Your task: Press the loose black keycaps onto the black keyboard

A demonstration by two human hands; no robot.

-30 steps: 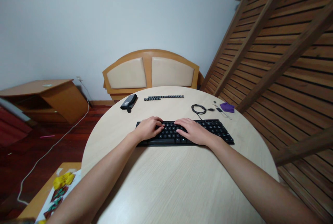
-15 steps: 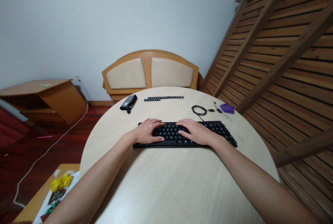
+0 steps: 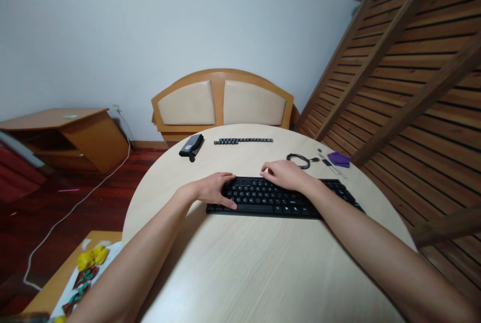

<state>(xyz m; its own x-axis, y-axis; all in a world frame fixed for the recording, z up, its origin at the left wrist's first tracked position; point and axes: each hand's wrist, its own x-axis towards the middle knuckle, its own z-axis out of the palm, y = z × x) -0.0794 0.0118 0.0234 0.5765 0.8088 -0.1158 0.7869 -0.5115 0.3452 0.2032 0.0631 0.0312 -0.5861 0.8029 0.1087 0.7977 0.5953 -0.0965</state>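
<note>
A black keyboard point(image 3: 259, 202) lies across the round table. My left hand point(image 3: 215, 189) grips its left end, with the thumb along the front edge and the other fingers at the back. At the keyboard's back edge my right hand point(image 3: 286, 175) is closed, its fingers bent around the rim; its fingertips are partly hidden. The right forearm crosses over the number keys. Behind the keyboard, loose keycaps point(image 3: 242, 140) stand in rows. A coiled black cable point(image 3: 300, 160) lies just beyond my right hand.
On the round table point(image 3: 240, 263) a dark folded pouch point(image 3: 191, 145) lies at back left. A purple cloth point(image 3: 338, 159) and a thin metal tool point(image 3: 330, 165) are at the right. Slatted wood point(image 3: 406, 112) leans beside the table. Yellow gloves point(image 3: 92, 258) lie low at left.
My left hand has shifted from the keys to the keyboard's left end. My right hand has moved back to its far edge, fingers bending. The keyboard has slid slightly right.
</note>
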